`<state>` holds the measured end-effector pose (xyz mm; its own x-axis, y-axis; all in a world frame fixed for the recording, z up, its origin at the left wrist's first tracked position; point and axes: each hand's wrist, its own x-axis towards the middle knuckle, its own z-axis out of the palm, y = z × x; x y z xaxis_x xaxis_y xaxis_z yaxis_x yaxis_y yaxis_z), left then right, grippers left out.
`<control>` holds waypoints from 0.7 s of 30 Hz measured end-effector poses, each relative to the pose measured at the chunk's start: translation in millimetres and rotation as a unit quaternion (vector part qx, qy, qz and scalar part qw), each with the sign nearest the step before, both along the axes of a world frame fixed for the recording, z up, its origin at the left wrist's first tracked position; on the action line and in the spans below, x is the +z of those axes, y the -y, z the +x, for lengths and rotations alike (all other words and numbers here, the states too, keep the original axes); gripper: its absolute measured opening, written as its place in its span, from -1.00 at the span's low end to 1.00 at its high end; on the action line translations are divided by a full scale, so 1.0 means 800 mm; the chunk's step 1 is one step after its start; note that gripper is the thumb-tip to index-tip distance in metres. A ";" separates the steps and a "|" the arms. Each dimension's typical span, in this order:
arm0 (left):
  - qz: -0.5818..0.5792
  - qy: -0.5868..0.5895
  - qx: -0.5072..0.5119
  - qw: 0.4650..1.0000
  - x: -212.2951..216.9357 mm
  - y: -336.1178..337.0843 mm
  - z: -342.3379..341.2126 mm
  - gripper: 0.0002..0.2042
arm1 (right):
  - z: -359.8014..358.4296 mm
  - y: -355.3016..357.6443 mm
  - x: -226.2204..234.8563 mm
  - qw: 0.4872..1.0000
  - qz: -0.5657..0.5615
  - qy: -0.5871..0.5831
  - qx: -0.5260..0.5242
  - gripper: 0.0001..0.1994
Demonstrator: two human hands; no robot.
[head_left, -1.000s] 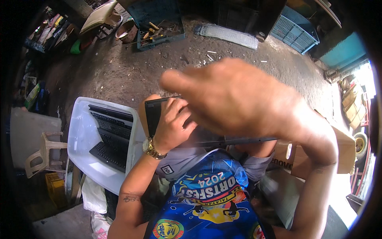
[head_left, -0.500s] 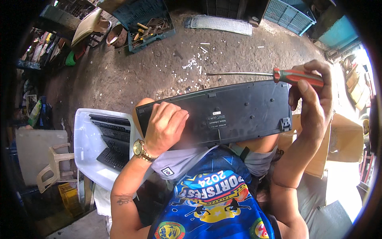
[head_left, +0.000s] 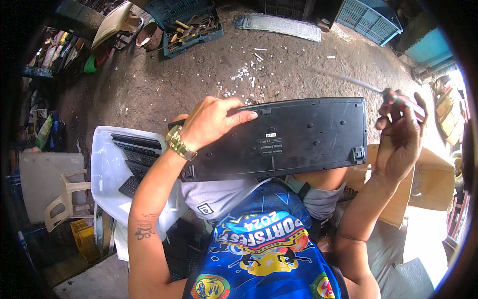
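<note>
Across my thighs lies a black keyboard [head_left: 298, 154], underside up, with its small folding feet and a label showing. My left hand [head_left: 211, 119] holds its far edge left of the middle, thumb along the underside and fingertips hidden past the rim. Beyond the right end of the keyboard, my right hand [head_left: 401, 134] is raised with a screwdriver [head_left: 366, 85] in its fingers. The red-and-dark handle and long metal shaft are smeared by motion; the tip points left and away, clear of the keyboard.
At my left stands a white tub [head_left: 102, 164] containing several black keyboards [head_left: 139, 157]. Small white pieces [head_left: 241, 74] litter the floor ahead. Farther off are an open toolbox [head_left: 194, 47] and a blue crate [head_left: 368, 24]. A cardboard box [head_left: 428, 172] stands at right.
My left hand has shifted from the keyboard's underside to its far edge, thumb now stretched right. My right hand has moved right with the screwdriver, turning its shaft from level to slanted.
</note>
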<state>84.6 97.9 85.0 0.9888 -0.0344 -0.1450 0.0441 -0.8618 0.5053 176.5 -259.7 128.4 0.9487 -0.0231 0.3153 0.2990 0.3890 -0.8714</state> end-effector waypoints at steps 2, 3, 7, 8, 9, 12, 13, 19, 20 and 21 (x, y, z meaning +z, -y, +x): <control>0.008 0.069 -0.019 0.997 0.007 -0.012 0.013 -0.55 | -0.004 -0.008 -0.002 0.999 -0.029 0.015 0.007 -0.48; 0.007 0.076 -0.021 0.997 0.012 -0.022 0.022 -0.54 | -0.008 -0.013 0.000 0.999 -0.046 0.009 0.028 -0.47; 0.014 0.052 -0.023 0.998 0.011 -0.040 0.042 -0.53 | -0.021 -0.045 0.009 0.991 -0.106 -0.003 0.079 -0.48; 0.025 0.031 -0.033 0.999 0.008 -0.040 0.044 -0.53 | -0.023 -0.055 0.013 0.987 -0.133 -0.002 0.087 -0.51; -0.002 0.020 -0.015 1.000 0.007 -0.041 0.044 -0.52 | -0.024 -0.066 0.016 0.981 -0.157 0.034 0.112 -0.52; -0.031 -0.012 0.016 0.999 0.004 -0.039 0.033 -0.50 | -0.022 -0.089 0.029 0.961 -0.215 0.088 0.149 -0.54; -0.042 0.003 0.015 0.999 0.005 -0.040 0.023 -0.50 | -0.021 -0.094 0.034 0.956 -0.229 0.097 0.158 -0.54; -0.057 0.097 -0.017 0.994 0.003 -0.039 -0.009 -0.61 | -0.021 -0.131 0.060 0.930 -0.288 0.162 0.163 -0.52; -0.078 0.091 -0.013 0.993 0.003 -0.038 -0.006 -0.64 | -0.022 -0.140 0.062 0.924 -0.298 0.175 0.165 -0.53; -0.080 0.157 -0.032 0.984 0.004 -0.037 -0.003 -0.66 | -0.021 -0.151 0.063 0.918 -0.306 0.195 0.161 -0.53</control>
<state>82.5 127.2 88.5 0.9792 -0.0955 0.1789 -0.1871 -0.7660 0.6150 159.4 -139.1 178.7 0.6871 0.5341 0.4926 0.5902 -0.0148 -0.8071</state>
